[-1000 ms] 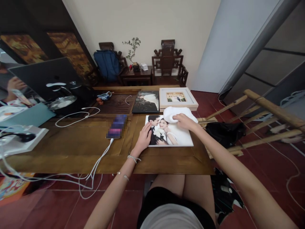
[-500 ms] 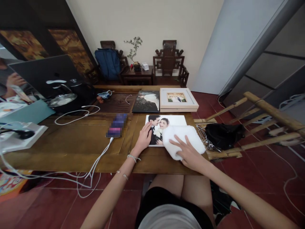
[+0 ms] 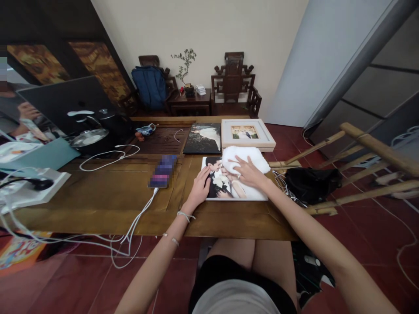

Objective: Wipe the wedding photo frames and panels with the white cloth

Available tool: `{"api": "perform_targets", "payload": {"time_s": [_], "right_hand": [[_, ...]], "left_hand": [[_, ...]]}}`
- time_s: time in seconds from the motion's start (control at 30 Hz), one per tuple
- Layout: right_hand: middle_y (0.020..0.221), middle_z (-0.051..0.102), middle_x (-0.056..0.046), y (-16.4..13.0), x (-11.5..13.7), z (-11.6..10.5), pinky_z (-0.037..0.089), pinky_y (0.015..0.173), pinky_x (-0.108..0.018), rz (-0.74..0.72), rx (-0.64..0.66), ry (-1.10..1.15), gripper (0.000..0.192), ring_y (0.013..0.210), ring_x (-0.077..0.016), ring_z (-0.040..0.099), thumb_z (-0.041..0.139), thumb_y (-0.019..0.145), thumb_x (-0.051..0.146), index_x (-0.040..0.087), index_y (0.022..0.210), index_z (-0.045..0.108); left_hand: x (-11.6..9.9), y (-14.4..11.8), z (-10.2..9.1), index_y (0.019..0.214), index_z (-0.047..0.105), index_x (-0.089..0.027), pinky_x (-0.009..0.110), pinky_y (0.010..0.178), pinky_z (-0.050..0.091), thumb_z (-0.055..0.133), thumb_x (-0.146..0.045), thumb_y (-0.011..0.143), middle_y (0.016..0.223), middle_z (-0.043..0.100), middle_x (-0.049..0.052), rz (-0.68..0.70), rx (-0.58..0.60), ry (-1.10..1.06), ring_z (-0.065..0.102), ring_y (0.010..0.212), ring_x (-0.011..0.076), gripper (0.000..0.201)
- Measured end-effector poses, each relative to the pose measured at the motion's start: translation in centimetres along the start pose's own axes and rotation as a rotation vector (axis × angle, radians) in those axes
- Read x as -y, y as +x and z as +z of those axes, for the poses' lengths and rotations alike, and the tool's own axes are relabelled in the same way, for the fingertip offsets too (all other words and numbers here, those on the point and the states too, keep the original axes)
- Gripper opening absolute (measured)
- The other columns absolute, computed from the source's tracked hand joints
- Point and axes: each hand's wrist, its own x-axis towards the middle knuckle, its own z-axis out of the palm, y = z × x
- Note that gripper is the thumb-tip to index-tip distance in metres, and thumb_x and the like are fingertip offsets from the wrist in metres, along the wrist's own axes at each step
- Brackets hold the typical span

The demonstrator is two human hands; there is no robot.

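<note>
Photo print [image 3: 234,185] lies flat at the near right of the wooden surface [image 3: 98,196], with the left hand [image 3: 200,188] spread open on its left edge, fingers flat and gripping nothing. Right hand [image 3: 249,171] presses palm-down, fingers extended, on a white cloth [image 3: 242,155] that covers the print's far right corner, the grip loose rather than closed. Behind the print sit a dark photo [image 3: 203,138] and a white frame [image 3: 247,134]; a phone [image 3: 163,172] lies to the left.
</note>
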Motion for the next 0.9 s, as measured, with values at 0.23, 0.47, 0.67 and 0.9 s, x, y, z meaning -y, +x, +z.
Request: {"api": "perform_targets", "payload": {"time_s": [0.23,0.47,0.67,0.9], "right_hand": [[0.148,0.033,-0.007,-7.9,6.1,-0.7,0.017,0.106,-0.065,-0.081,0.026,0.018,0.034,0.138,-0.0325,0.019,0.049,0.067,-0.002,0.017,0.087,0.067],[0.149,0.030,-0.001,-10.6,4.2,-4.1,0.013,0.105,-0.070,0.082,-0.150,-0.070,0.032,0.140,-0.0327,0.009,0.040,0.074,-0.006,0.018,0.063,0.059],[0.150,0.027,-0.004,-6.6,2.0,-1.4,0.011,0.101,-0.074,0.091,-0.041,-0.110,0.019,0.138,-0.0400,0.013,0.052,0.075,0.005,0.017,0.077,0.067],[0.147,0.035,-0.006,-2.3,3.6,0.9,0.012,0.103,-0.071,0.063,-0.051,-0.084,0.021,0.137,-0.0380,0.018,0.051,0.085,0.027,0.020,0.091,0.070]], "left_hand": [[-0.2,0.0,0.1,0.134,0.045,-0.018,0.046,0.112,0.026,0.035,-0.023,0.093,0.143,0.041,0.011,-0.015,-0.006,0.013,0.034,0.134,0.0218,0.043],[-0.1,0.0,0.3,0.134,0.045,-0.020,0.047,0.111,0.027,0.036,-0.023,0.092,0.143,0.042,0.009,-0.012,-0.018,0.006,0.035,0.134,0.0223,0.042],[0.0,0.0,0.3,0.134,0.044,-0.020,0.047,0.111,0.027,0.036,-0.023,0.092,0.143,0.042,0.009,-0.012,-0.016,0.008,0.035,0.134,0.0221,0.043],[0.0,0.0,0.1,0.135,0.044,-0.019,0.045,0.112,0.026,0.036,-0.024,0.093,0.144,0.040,0.009,-0.017,0.001,0.016,0.034,0.134,0.0214,0.043]]}}
